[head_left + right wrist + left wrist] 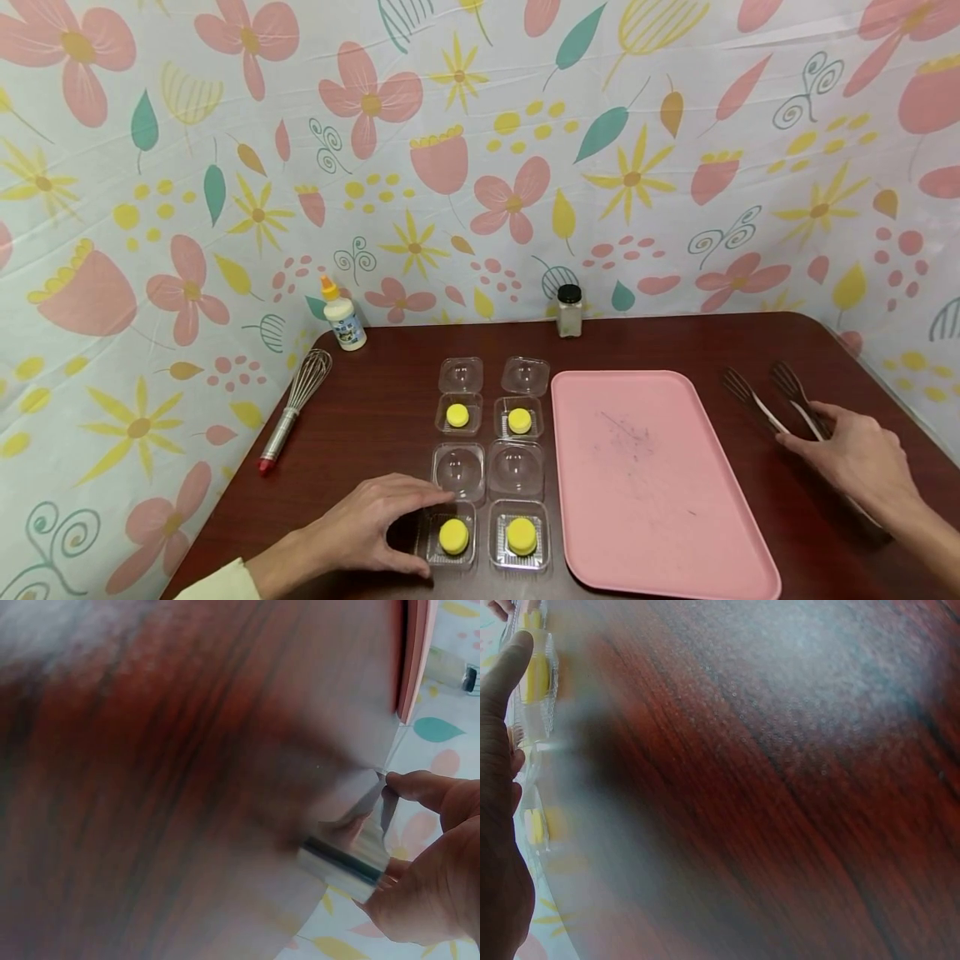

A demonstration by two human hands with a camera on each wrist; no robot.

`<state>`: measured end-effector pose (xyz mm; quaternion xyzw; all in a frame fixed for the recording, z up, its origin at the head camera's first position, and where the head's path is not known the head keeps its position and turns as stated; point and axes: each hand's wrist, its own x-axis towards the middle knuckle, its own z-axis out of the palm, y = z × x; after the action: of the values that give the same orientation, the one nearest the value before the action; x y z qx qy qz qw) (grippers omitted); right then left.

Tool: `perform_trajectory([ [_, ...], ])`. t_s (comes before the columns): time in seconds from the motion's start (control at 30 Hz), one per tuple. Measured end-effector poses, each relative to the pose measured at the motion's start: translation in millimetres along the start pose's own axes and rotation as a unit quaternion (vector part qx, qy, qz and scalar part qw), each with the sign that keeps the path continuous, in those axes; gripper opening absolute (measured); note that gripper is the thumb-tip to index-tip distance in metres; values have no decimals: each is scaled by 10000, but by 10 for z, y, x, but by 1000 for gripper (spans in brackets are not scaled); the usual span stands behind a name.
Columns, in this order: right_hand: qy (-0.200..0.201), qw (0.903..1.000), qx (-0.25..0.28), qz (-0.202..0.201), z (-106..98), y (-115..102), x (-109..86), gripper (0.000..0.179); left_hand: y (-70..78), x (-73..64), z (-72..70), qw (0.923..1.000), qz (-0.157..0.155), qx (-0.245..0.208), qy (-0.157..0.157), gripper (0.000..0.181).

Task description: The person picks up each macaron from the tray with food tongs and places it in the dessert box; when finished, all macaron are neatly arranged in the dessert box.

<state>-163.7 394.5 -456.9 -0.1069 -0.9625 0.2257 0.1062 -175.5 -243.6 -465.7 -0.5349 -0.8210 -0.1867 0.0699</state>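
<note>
Head view: all four yellow pieces sat in clear boxes
Lids: flipped back, none closed yet
Left hand: kinda spread beside the front-left box
Right hand: gripped tongs right of the pink tray, nothing picked up yet

The worktop was finished in glossy wood grain. The tongs were made of mirror-bright metal and tipped with matt-looking heads. The boxes were moulded in clear, glossy plastic with ribbed bases. The tray was finished in matt, scuffed plastic. The whisk was formed of shiny metal. The printed sheeting was creased.
</note>
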Motion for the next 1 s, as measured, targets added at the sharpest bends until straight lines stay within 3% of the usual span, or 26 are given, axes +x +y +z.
perform_trajectory([
  [0.2, -54, 10000, -69, -12, 24, 30, 2, 87, -7, -1, 4, 9994, 252, 198, 113, 86],
  [0.33, -76, 9999, -124, 29, 23, 21, 4, 98, -14, 0, 4, 9989, 346, 295, 110, 88],
  [0.53, 298, 9995, -13, 130, 3, -124, -5, 114, -36, 26, -69, 9984, 392, 365, 197, 90],
  [0.6, 509, 9986, 118, -83, -3, -229, -10, 112, -53, 66, -136, 9984, 373, 326, 285, 88],
  [0.77, 737, 9887, 623, -1143, 25, -609, 46, 102, -145, 263, -339, 9974, 251, 354, 572, 81],
  [0.9, 408, 9807, 858, -1710, 76, -975, 140, 103, -262, 504, -439, 9969, -104, 460, 627, 77],
  [1.0, 16, 9732, 1017, -2061, 145, -1246, 221, 104, -362, 729, -489, 9957, -650, 432, 496, 78],
])
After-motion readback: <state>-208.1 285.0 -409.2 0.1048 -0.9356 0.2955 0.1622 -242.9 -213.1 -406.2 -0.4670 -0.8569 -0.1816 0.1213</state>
